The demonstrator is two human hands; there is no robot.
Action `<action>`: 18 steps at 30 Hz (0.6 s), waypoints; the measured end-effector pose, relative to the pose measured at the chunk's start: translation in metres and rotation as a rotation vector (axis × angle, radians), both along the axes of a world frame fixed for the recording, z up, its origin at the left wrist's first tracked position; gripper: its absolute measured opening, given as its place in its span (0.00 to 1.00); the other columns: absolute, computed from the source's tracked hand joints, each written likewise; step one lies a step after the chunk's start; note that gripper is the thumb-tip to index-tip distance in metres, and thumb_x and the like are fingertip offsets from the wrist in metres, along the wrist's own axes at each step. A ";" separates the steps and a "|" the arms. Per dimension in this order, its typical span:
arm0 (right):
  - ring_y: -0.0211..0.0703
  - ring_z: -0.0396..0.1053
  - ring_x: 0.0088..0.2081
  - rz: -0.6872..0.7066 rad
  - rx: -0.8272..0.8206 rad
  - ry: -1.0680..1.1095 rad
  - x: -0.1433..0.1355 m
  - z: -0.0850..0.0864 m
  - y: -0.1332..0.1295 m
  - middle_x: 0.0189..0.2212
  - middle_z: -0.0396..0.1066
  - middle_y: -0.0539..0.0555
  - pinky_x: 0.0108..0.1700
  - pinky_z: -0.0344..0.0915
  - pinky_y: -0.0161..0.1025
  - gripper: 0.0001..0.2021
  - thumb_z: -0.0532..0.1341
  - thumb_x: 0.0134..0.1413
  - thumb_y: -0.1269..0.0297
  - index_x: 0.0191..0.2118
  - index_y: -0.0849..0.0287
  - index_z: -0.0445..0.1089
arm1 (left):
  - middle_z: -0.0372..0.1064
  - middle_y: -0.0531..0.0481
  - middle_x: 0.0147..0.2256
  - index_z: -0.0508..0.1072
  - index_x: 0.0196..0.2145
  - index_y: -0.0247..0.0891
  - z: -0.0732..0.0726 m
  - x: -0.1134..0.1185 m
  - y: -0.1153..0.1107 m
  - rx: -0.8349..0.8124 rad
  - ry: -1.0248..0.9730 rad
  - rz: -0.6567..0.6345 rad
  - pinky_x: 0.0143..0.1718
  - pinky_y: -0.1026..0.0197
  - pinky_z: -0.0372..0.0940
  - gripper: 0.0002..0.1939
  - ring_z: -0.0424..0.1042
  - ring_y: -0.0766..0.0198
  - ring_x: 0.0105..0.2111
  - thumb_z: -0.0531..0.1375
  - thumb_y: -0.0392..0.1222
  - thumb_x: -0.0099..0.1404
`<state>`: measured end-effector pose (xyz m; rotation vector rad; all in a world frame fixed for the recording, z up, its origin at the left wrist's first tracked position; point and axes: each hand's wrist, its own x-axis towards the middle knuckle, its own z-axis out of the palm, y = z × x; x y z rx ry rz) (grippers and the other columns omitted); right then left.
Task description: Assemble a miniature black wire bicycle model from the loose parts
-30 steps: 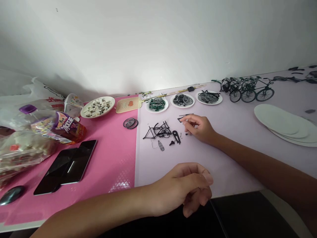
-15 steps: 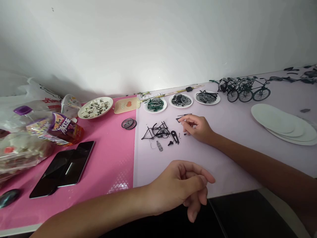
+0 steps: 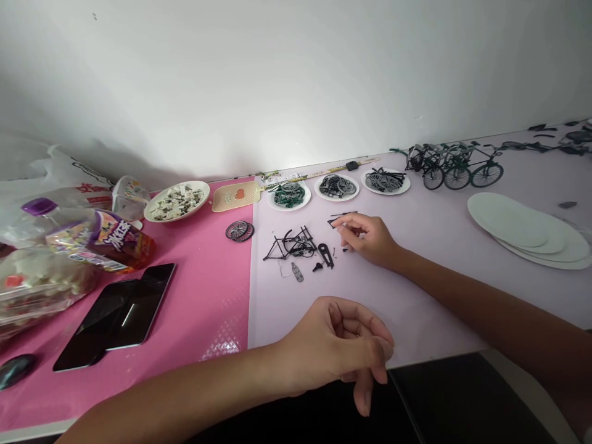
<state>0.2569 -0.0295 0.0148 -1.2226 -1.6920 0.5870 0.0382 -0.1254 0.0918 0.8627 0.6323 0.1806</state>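
My left hand (image 3: 340, 348) hovers over the table's near edge, fingers curled and thumb against the index finger; anything pinched there is too small to make out. Farther back, my right hand (image 3: 367, 237) has its fingertips closed at a small thin black plastic part (image 3: 332, 221), partly hidden by the fingers. To its left lies a black toy bicycle frame (image 3: 291, 243). Beside that are a black chain guard (image 3: 326, 254), a small black saddle-like piece (image 3: 317, 267) and a grey bottle-shaped piece (image 3: 296, 272). Two black spoked wheels (image 3: 239, 230) lie on the pink surface.
Plates of green parts (image 3: 290, 205), mixed parts (image 3: 337, 197) and grey wheels (image 3: 385, 191) line the wall. Toy bicycles (image 3: 457, 166) stand at back right, above stacked white discs (image 3: 509, 222). At left are phones (image 3: 141, 308), a drink bottle (image 3: 102, 237) and a bowl (image 3: 155, 213).
My left hand's fingers have curled in more, and the index fingertip has drawn in toward the thumb. The right hand stays almost where it was.
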 end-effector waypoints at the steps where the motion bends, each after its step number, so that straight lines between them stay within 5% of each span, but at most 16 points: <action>1: 0.40 0.71 0.21 -0.001 0.001 0.000 0.000 0.000 0.000 0.21 0.76 0.50 0.28 0.72 0.37 0.12 0.64 0.66 0.55 0.43 0.57 0.79 | 0.72 0.56 0.19 0.72 0.27 0.35 0.000 0.000 0.000 0.003 0.000 -0.002 0.17 0.69 0.49 0.06 0.70 0.71 0.13 0.66 0.37 0.52; 18: 0.39 0.71 0.21 0.014 -0.025 0.005 0.001 0.000 0.001 0.22 0.76 0.50 0.27 0.70 0.37 0.11 0.64 0.66 0.57 0.44 0.57 0.80 | 0.72 0.57 0.21 0.72 0.29 0.35 -0.004 -0.002 -0.001 0.096 0.008 -0.081 0.18 0.72 0.57 0.04 0.71 0.71 0.15 0.64 0.35 0.53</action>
